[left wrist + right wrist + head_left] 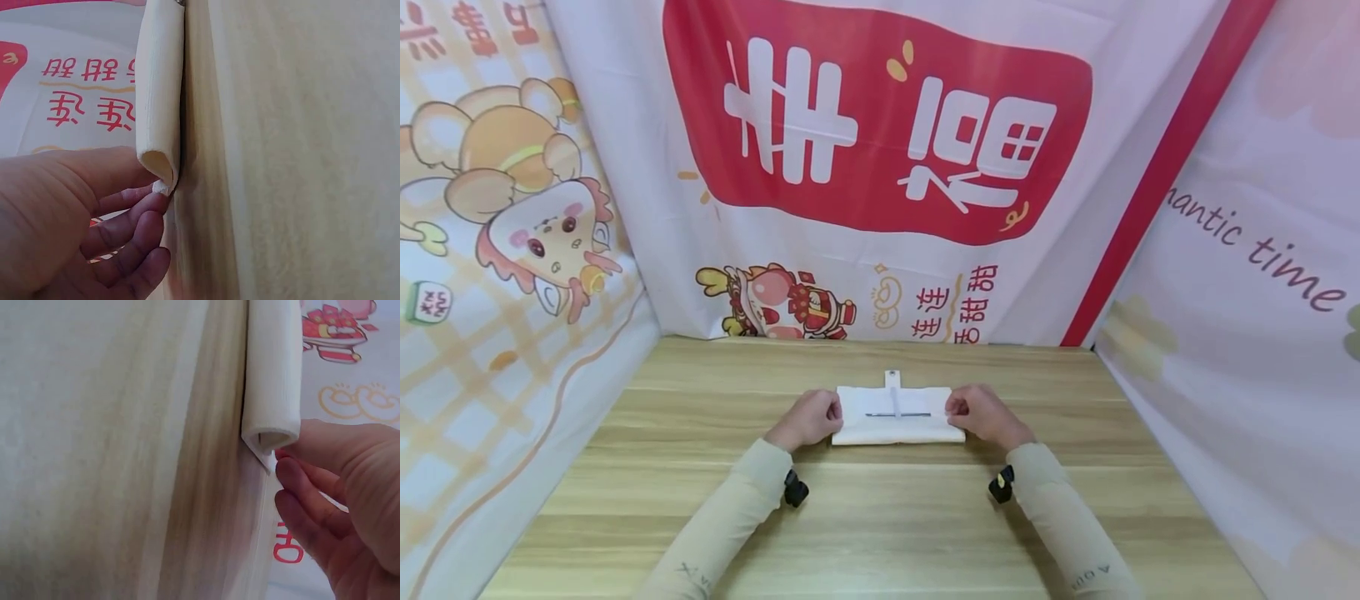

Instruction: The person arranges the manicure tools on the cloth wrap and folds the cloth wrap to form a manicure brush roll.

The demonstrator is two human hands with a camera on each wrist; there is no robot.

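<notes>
A white case of soft, sheet-like material (898, 432) lies spread on the table, its near edge curled over into a fold. From its far side sticks out a short white strap (892, 377) with a small snap-like dot. Across the middle, a thin dark rod (913, 415) lies beneath a pale narrow band; its kind cannot be told. My left hand (812, 418) pinches the left end of the case. In the left wrist view, the folded edge (161, 81) forms an open loop by the thumb. At the other end, my right hand (985, 414) pinches the fold (272, 375) between thumb and fingers.
The wood-grain table (880, 517) extends around the case on all sides. A white cloth with a red printed panel (880, 212) hangs behind it, and printed cloths flank it left (512, 333) and right (1247, 375). Dark wrist devices (795, 489) sit by both sleeves.
</notes>
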